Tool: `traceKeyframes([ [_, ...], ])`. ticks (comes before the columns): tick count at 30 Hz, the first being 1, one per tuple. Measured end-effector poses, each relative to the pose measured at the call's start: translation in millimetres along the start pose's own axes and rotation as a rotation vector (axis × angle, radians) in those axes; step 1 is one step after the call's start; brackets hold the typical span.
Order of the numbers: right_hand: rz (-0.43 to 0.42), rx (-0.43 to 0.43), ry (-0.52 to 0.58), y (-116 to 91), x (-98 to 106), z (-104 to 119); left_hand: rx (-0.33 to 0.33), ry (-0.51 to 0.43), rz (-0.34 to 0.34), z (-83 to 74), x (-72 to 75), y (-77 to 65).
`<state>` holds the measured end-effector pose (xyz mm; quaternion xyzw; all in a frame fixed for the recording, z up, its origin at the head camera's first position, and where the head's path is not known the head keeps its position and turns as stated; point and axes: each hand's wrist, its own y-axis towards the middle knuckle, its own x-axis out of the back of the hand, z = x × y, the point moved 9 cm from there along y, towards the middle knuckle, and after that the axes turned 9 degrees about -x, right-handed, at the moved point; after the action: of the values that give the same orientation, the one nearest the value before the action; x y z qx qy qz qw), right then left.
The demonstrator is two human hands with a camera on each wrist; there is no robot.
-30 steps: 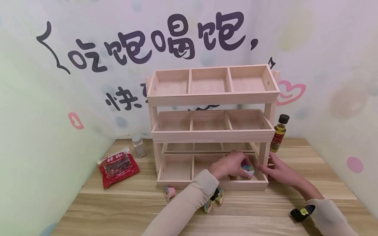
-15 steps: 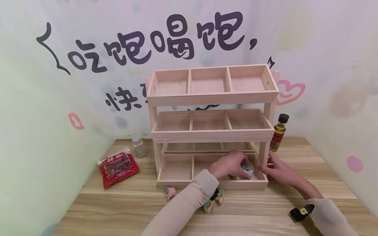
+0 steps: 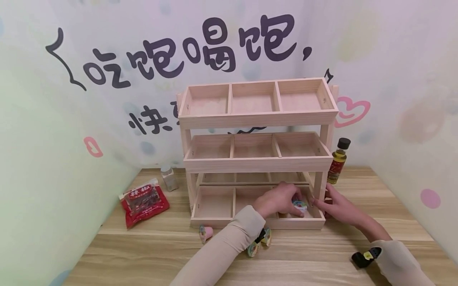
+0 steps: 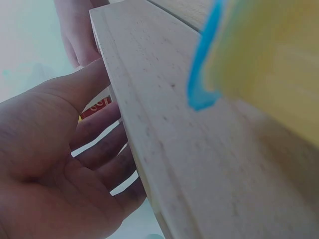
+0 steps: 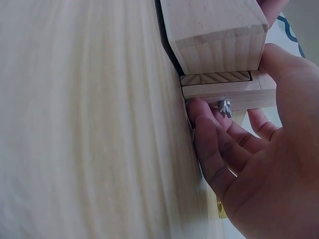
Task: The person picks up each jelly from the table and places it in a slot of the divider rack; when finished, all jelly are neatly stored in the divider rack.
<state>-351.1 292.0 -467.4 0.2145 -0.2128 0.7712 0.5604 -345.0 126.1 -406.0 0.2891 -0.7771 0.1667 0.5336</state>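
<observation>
My left hand (image 3: 279,200) reaches into the right compartment of the lowest tray (image 3: 257,224) of a wooden three-tier rack (image 3: 257,120). Its thumb and fingers pinch a small jelly cup (image 3: 299,205) with a colourful lid. In the left wrist view, my left hand (image 4: 75,149) lies behind the tray's front board (image 4: 149,99), and the held cup is hidden. My right hand (image 3: 341,208) grips the rack's lower right end, thumb at the tray rim. The right wrist view shows my right hand (image 5: 264,149) with fingers curled under the wood beside a metal screw (image 5: 225,108).
A pink jelly cup (image 3: 205,234) and two others, one a yellow jelly cup (image 3: 266,237), lie before the rack. Left are a red bag of dried chillies (image 3: 144,203) and a small clear jar (image 3: 168,179). An oil bottle (image 3: 337,163) stands behind right.
</observation>
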Motion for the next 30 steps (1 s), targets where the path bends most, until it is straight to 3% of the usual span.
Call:
traceKeyframes([
  [10, 0.004, 0.014, 0.002, 3, -1, 3, -0.010, -0.014, -0.045, 0.0, 14.9, -11.0],
  [18, 0.006, 0.008, -0.011, 3, -2, 3, -0.059, -0.054, -0.097, -11.5, 32.5, -39.0],
  [25, 0.011, 0.005, 0.019, 4, 0, 0, -0.162, -0.029, -0.151, -20.8, 19.6, -69.6],
  [30, 0.010, -0.005, 0.014, 4, 0, -2, -0.187, -0.002, -0.196, -19.5, 9.3, -91.3],
])
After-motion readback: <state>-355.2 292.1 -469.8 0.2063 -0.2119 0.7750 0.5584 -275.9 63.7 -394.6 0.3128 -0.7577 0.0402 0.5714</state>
